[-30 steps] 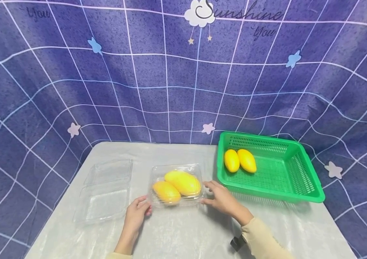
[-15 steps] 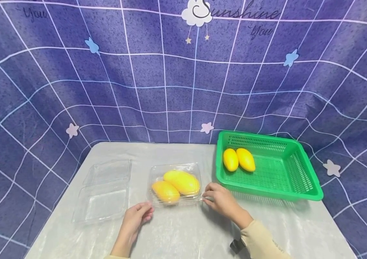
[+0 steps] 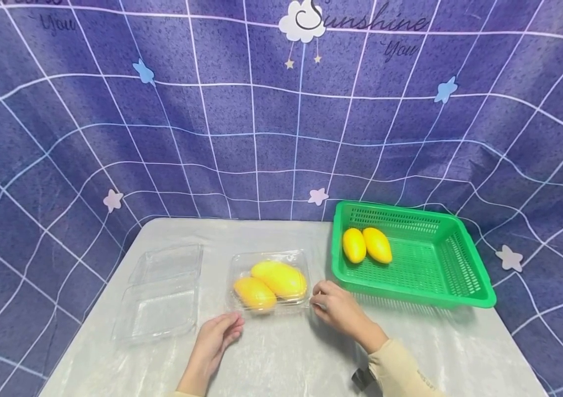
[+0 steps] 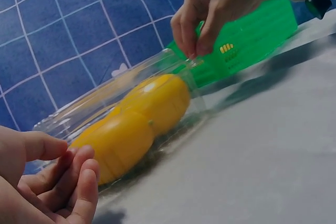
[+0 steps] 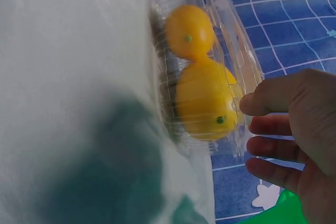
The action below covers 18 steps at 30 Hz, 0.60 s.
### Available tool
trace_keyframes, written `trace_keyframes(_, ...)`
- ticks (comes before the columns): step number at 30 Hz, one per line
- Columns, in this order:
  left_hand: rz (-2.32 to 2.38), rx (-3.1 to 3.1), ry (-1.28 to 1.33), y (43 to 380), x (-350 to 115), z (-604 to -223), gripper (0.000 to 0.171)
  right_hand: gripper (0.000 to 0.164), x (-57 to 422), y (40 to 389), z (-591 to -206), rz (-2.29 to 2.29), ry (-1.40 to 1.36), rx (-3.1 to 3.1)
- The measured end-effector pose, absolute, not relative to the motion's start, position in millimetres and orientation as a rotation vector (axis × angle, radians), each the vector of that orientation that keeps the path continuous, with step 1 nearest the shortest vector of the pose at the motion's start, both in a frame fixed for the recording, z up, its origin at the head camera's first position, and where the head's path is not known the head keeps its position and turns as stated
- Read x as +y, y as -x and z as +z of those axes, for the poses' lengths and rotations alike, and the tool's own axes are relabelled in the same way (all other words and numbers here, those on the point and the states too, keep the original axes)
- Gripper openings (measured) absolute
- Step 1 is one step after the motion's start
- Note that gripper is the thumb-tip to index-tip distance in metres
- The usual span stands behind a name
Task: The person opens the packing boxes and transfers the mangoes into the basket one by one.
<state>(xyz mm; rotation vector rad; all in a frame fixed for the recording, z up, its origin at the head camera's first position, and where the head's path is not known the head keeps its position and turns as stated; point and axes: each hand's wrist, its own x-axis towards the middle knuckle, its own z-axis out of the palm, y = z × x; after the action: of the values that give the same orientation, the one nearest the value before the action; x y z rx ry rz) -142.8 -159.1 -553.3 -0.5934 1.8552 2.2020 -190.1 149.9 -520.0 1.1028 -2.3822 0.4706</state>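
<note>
Pinching the clear box [image 3: 240,264] by its front left corner, between the side edges of the tabletop [image 3: 271,358], the left hand [image 3: 215,339] could tilt it by pulling unevenly, shifting the yellow fruits [image 3: 283,280]; the right hand [image 3: 337,310], gripping its front right corner, could slip on slick plastic.

I can pass over the desk [image 3: 271,358] between the left hand [image 3: 216,335] and right hand [image 3: 342,310]. The left crowds the strip separating the filled box [image 3: 237,267] and open box [image 3: 162,311], the right the gap beside the green basket [image 3: 415,296]; the curtain [image 3: 273,154] bars the back.
</note>
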Motion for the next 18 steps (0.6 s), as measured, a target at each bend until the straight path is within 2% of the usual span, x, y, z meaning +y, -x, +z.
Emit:
trace_keyframes(6, 2.215, 1.811, 0.554, 142.9, -148.2, -554.8, 0.043, 0.003, 148.6, 188.2, -520.5, 0.465, -1.09, -2.373)
trace_keyframes(18, 2.232, 1.786, 0.491, 146.4, -125.5, -555.7, 0.033, 0.013, 142.3, 189.4, -526.8, 0.468, -1.074, -2.302)
